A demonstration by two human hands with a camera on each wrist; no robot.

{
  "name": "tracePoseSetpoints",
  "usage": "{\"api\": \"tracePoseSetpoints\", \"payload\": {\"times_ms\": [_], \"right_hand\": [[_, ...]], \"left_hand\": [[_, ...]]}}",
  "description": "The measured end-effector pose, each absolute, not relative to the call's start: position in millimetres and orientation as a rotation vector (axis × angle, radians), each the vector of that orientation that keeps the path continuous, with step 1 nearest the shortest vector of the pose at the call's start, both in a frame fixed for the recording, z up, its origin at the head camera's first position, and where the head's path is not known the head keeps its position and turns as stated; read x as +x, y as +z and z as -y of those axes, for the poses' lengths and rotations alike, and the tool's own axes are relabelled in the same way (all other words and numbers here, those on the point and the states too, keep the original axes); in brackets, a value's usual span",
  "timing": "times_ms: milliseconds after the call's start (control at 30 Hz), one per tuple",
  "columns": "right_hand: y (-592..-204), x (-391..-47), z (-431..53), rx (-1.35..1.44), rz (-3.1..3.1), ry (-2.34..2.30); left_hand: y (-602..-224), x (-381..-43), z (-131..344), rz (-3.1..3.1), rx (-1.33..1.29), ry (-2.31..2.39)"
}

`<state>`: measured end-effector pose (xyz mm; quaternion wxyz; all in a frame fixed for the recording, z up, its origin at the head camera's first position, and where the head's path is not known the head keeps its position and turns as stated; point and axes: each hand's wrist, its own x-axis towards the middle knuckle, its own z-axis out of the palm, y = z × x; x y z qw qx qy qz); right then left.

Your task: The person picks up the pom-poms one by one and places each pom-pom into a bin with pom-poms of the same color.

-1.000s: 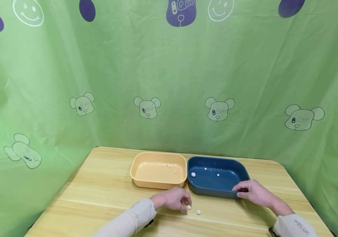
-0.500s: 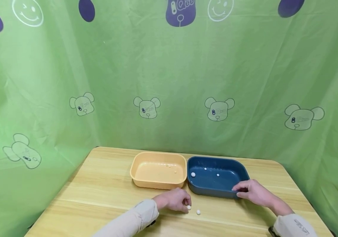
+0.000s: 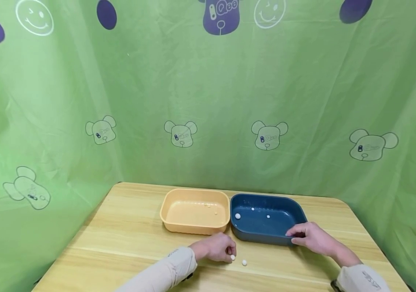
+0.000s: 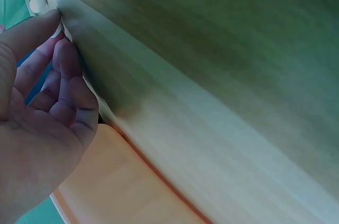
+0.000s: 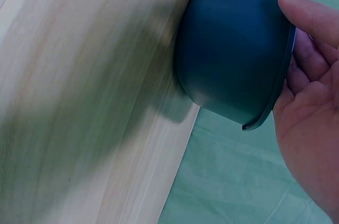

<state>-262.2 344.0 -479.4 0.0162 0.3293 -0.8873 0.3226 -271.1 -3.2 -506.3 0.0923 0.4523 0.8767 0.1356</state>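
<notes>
My left hand (image 3: 217,247) is low over the table in front of the two bins, its thumb and fingertips pinching a small white ball (image 3: 232,257). In the left wrist view that ball is mostly hidden between the fingertips of the left hand (image 4: 42,91). Just right of it, a second white ball (image 3: 244,263) lies on the wood. My right hand (image 3: 315,239) grips the near right rim of the dark blue bin (image 3: 262,236). In the right wrist view, its thumb lies over the rim of the blue bin (image 5: 233,49) with fingers on the inner side.
A peach-orange bin (image 3: 195,228) stands against the blue bin's left side, with several tiny pale bits inside. Within the blue bin are a larger white ball (image 3: 238,216) and smaller ones. The wooden table (image 3: 120,235) backs onto a green printed curtain (image 3: 215,89).
My left hand has shifted slightly right, and its thumb and fingers have closed around the small white ball. My right hand stays on the blue bin's rim.
</notes>
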Motion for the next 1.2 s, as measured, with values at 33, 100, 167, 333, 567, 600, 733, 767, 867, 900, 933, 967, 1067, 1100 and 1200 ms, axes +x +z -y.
{"api": "tracePoseSetpoints", "payload": {"times_ms": [33, 100, 167, 333, 567, 600, 733, 767, 867, 900, 933, 967, 1067, 1100, 1200], "right_hand": [[-479.5, -262.2, -344.0, 1.022, 2.759, 0.996], [-479.5, -262.4, -344.4, 1.026, 2.760, 0.991], [-479.7, -262.8, -344.9, 1.031, 2.756, 0.986], [-480.5, -262.9, -345.5, 1.045, 2.740, 0.980], [-480.6, -263.2, -345.3, 1.046, 2.742, 0.985], [-480.6, -263.2, -345.1, 1.046, 2.741, 0.985], [-480.6, -263.3, -344.5, 1.048, 2.738, 0.989], [-480.6, -263.3, -344.4, 1.050, 2.737, 0.987], [-480.6, -263.3, -344.8, 1.051, 2.739, 0.985], [-480.8, -263.4, -344.9, 1.050, 2.740, 0.981], [-480.8, -263.4, -345.1, 1.050, 2.742, 0.980], [-480.8, -263.5, -345.3, 1.051, 2.743, 0.980], [-480.8, -263.9, -345.7, 1.047, 2.750, 0.977], [-480.7, -264.0, -345.6, 1.045, 2.752, 0.976], [-480.1, -264.0, -344.9, 1.038, 2.757, 0.976]], "left_hand": [[-506.3, -271.1, 3.1, -2.603, 1.340, 0.405], [-506.3, -271.1, 2.9, -2.604, 1.332, 0.406], [-506.3, -271.5, 2.7, -2.605, 1.332, 0.404], [-506.4, -272.0, 2.8, -2.608, 1.346, 0.407], [-505.6, -272.5, 2.1, -2.604, 1.376, 0.439], [-505.3, -272.4, 1.9, -2.606, 1.379, 0.442], [-504.0, -272.5, 1.2, -2.596, 1.386, 0.474], [-503.7, -272.7, 1.1, -2.595, 1.396, 0.481], [-502.8, -274.3, 1.0, -2.590, 1.429, 0.508], [-502.3, -274.7, 1.1, -2.593, 1.443, 0.509], [-501.5, -275.3, 1.2, -2.594, 1.457, 0.515], [-500.6, -275.8, 1.2, -2.592, 1.468, 0.522], [-496.4, -276.2, 1.1, -2.585, 1.491, 0.550], [-494.9, -276.1, 1.0, -2.585, 1.500, 0.556], [-490.2, -275.5, 0.1, -2.583, 1.513, 0.584]]}}
